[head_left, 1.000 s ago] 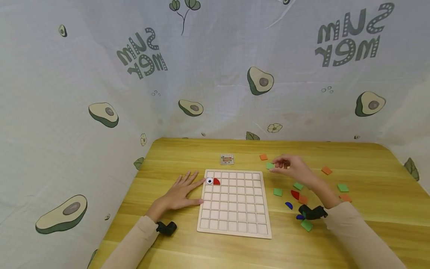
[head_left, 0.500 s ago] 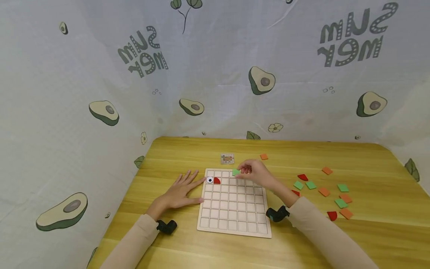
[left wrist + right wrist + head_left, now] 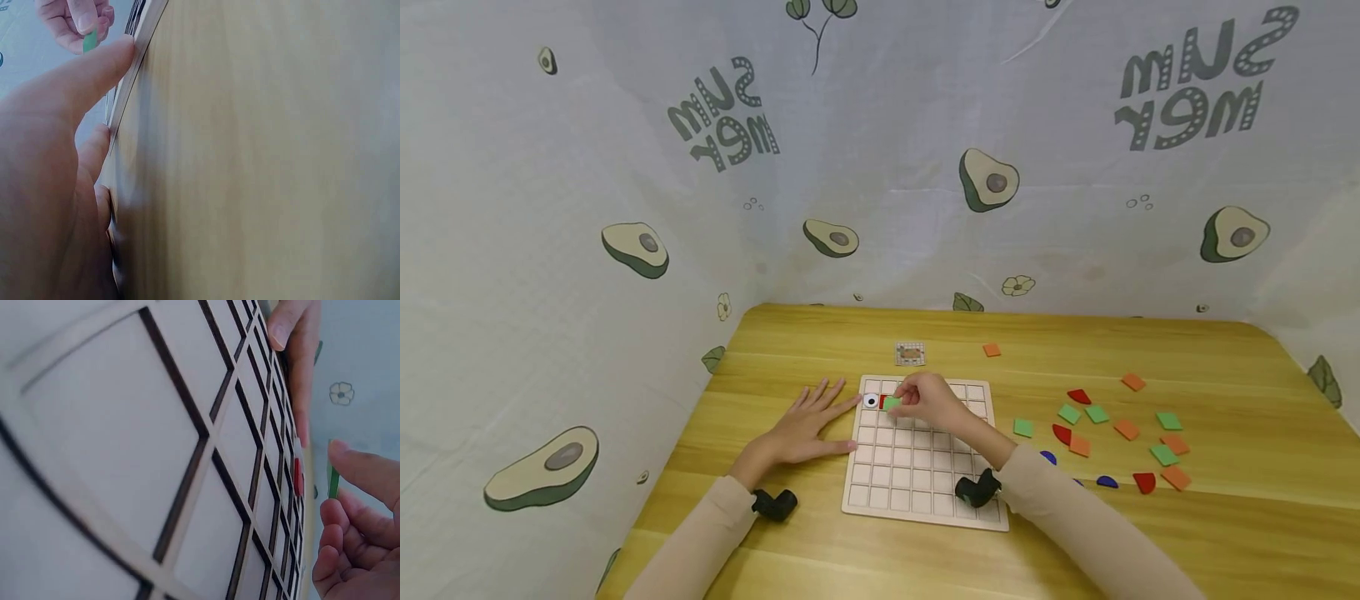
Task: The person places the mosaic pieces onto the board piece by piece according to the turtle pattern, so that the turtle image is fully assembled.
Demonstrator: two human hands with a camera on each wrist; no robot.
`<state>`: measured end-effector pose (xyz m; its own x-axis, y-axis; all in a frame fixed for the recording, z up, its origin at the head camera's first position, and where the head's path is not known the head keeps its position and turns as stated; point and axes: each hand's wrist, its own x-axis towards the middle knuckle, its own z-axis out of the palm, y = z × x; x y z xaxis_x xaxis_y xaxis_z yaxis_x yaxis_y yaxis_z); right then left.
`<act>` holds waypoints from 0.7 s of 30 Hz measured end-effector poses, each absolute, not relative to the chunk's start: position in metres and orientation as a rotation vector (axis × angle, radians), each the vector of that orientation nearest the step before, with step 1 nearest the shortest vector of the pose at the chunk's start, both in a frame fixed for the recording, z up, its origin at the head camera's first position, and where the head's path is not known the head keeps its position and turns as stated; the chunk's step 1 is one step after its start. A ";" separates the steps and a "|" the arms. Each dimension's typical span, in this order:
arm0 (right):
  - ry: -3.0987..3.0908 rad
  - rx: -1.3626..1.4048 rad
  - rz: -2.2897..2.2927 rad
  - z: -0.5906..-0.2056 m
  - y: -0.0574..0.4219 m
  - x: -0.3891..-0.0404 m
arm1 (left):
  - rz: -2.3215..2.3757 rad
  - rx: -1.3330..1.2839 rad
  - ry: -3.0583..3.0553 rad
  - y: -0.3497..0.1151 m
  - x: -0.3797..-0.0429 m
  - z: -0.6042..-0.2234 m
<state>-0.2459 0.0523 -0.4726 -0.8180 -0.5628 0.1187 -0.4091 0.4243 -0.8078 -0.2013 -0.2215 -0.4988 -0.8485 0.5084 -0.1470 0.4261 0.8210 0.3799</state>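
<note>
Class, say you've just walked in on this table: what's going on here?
A person's right hand pinches a green square over a grid board, near the red piece and the eye piece already in it. The left hand lies spread, touching the board's left edge. Loose pieces in green, orange, red and blue lie mostly to the board's right, and a small card lies beyond it.

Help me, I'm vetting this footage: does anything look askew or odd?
Nothing looks spilled. The lettering on the cloth reads backwards, as if mirrored; one orange tile lies beyond the board, apart from the other loose pieces.
</note>
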 end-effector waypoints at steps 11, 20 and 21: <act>2.506 -0.785 -1.289 -0.480 0.034 -0.243 | 0.497 0.730 2.764 -0.222 -0.202 -0.500; 2.503 -0.775 -1.291 -0.480 0.029 -0.242 | 0.508 0.731 2.770 -0.223 -0.203 -0.501; 2.507 -0.780 -1.286 -0.480 0.029 -0.242 | 0.507 0.731 2.770 -0.223 -0.203 -0.501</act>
<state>-0.2421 0.0293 -0.4799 -0.8359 -0.5469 0.0466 -0.3568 0.4769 -0.8033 -0.2026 -0.2229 -0.5015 -0.8487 0.5120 -0.1325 0.4318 0.8155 0.3853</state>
